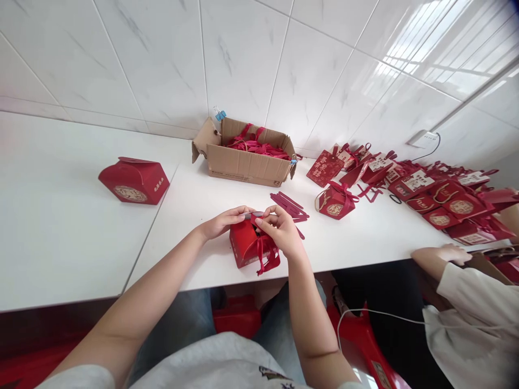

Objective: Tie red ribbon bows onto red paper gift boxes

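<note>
A red gift box [244, 243] with a ribbon bow [267, 254] on its near right side stands on the white table in front of me. My left hand [227, 220] grips its top edge from the left, fingers closed along the flap. From the right, my right hand [280, 227] pinches the top of the same box near the ribbon. The fingers partly cover the box's upper opening. Just beyond my right hand lie several flat dark-red strips [288, 206].
A cardboard box [247, 165] of red ribbons stands against the tiled wall. Another red gift box [135, 181] is at left, a ribboned one [336, 201] at right. Many finished-looking boxes [441, 202] pile up far right, near a co-worker's hand [450, 253].
</note>
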Demonstrator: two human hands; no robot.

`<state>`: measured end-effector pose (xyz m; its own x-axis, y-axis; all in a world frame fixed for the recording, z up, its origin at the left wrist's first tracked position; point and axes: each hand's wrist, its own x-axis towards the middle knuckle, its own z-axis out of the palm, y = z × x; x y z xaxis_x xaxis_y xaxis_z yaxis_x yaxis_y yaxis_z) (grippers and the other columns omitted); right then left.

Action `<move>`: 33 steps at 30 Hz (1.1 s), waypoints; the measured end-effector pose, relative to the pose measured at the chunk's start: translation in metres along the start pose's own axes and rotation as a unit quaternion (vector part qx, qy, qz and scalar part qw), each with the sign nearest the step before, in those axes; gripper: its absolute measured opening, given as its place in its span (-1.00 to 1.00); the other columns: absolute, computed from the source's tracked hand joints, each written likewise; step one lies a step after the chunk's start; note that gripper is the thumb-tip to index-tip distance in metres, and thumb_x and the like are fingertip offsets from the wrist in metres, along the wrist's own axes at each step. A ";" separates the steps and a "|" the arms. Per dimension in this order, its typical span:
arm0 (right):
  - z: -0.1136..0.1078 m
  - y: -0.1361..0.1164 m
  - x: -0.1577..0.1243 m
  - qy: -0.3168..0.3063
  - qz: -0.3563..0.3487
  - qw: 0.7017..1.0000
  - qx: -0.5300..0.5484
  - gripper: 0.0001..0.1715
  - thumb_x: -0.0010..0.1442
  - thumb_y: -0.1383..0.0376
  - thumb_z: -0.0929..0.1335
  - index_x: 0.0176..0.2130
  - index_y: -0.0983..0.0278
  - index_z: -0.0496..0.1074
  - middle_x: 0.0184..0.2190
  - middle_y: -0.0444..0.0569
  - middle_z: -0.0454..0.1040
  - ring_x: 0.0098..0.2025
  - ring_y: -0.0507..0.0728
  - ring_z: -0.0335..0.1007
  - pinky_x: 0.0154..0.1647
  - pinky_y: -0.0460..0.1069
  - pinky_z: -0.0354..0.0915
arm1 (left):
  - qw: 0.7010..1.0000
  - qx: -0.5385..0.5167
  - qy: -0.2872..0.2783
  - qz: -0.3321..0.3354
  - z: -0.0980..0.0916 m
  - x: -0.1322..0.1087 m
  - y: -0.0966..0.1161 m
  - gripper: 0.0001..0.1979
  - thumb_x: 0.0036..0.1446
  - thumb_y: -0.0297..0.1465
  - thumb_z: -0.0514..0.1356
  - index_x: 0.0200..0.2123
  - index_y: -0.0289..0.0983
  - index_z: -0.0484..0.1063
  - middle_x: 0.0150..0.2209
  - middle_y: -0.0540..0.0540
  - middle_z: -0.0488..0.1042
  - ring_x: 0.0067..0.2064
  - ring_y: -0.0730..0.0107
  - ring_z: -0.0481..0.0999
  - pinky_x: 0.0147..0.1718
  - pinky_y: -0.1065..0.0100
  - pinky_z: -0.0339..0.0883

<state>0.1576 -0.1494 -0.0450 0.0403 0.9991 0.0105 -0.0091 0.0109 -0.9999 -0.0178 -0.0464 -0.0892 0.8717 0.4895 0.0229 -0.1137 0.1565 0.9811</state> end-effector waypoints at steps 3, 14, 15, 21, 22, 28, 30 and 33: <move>0.002 0.000 0.001 0.006 0.007 1.000 -0.022 -0.65 0.04 0.11 0.44 -0.33 0.20 0.24 -0.55 -0.20 0.48 -0.46 0.06 0.44 -0.40 -0.07 0.27 | 1.000 -0.002 -0.003 0.000 0.000 0.000 0.001 -0.60 0.13 -0.12 0.19 -0.08 -0.28 0.40 0.05 -0.21 0.38 -0.02 0.13 0.39 -0.09 0.25 0.23; 0.007 -0.003 0.004 0.018 -0.022 0.993 -0.117 -0.65 0.04 0.07 0.41 -0.34 0.20 0.24 -0.55 -0.18 0.50 -0.50 0.03 0.34 -0.36 -0.04 0.25 | 0.999 0.019 -0.011 0.034 0.007 -0.002 0.007 -0.49 0.09 0.09 0.11 -0.20 -0.26 0.37 -0.15 -0.15 0.37 -0.08 0.14 0.36 -0.12 0.24 0.23; 0.007 -0.004 0.005 0.012 -0.026 0.992 -0.125 -0.65 0.04 0.07 0.41 -0.34 0.20 0.24 -0.55 -0.19 0.49 -0.50 0.03 0.33 -0.35 -0.04 0.25 | 0.999 0.028 0.003 0.034 0.007 -0.002 0.007 -0.54 0.13 0.05 0.09 -0.25 -0.26 0.37 -0.19 -0.13 0.36 -0.11 0.18 0.35 -0.14 0.27 0.23; 0.000 0.001 0.002 0.046 -0.076 0.986 -0.140 -0.68 0.10 0.07 0.38 -0.25 0.21 0.30 -0.35 -0.09 0.50 -0.29 0.08 0.41 -0.20 -0.01 0.31 | 0.995 0.044 0.077 0.042 0.010 -0.002 0.013 -0.70 0.12 -0.21 0.20 -0.52 -0.29 0.28 -0.35 -0.04 0.31 -0.31 0.37 0.30 -0.29 0.36 0.20; -0.006 0.004 -0.002 0.080 -0.086 0.983 -0.141 -0.70 0.13 0.06 0.36 -0.25 0.22 0.33 -0.28 -0.05 0.49 -0.23 0.09 0.41 -0.16 -0.01 0.31 | 0.995 0.036 0.085 0.042 0.011 -0.002 0.015 -0.70 0.11 -0.23 0.20 -0.53 -0.29 0.28 -0.37 -0.03 0.31 -0.34 0.39 0.29 -0.31 0.36 0.20; -0.051 0.037 -0.049 0.122 0.007 0.985 -0.119 -0.63 0.21 0.02 0.28 -0.19 0.24 0.42 -0.18 0.03 0.50 -0.15 0.14 0.42 -0.08 0.06 0.32 | 0.987 -0.075 0.132 0.045 0.012 0.000 0.019 -0.75 0.05 -0.37 0.21 -0.59 -0.31 0.28 -0.43 -0.06 0.40 -0.40 0.39 0.38 -0.38 0.37 0.26; -0.055 0.048 -0.067 0.092 0.027 0.990 -0.104 -0.61 0.22 0.01 0.27 -0.16 0.24 0.43 -0.16 0.04 0.50 -0.13 0.16 0.44 -0.05 0.08 0.32 | 0.970 -0.153 0.181 0.059 0.008 0.002 0.020 -0.80 0.03 -0.43 0.20 -0.60 -0.32 0.29 -0.46 -0.07 0.42 -0.45 0.41 0.39 -0.43 0.38 0.28; -0.048 0.061 -0.083 0.042 0.013 0.996 -0.083 -0.64 0.18 0.06 0.34 -0.10 0.21 0.40 -0.10 0.05 0.49 -0.05 0.18 0.43 0.02 0.10 0.31 | 0.893 -0.317 0.302 0.099 -0.004 0.004 0.022 -0.84 0.09 -0.49 0.12 -0.53 -0.32 0.33 -0.49 -0.07 0.46 -0.52 0.45 0.40 -0.53 0.41 0.29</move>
<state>0.2015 -0.2336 -0.1077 0.1254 0.9921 -0.0096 0.1533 -0.0290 -0.9878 -0.0190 -0.0378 -0.0680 0.4095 0.9055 -0.1112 -0.6521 0.3757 0.6585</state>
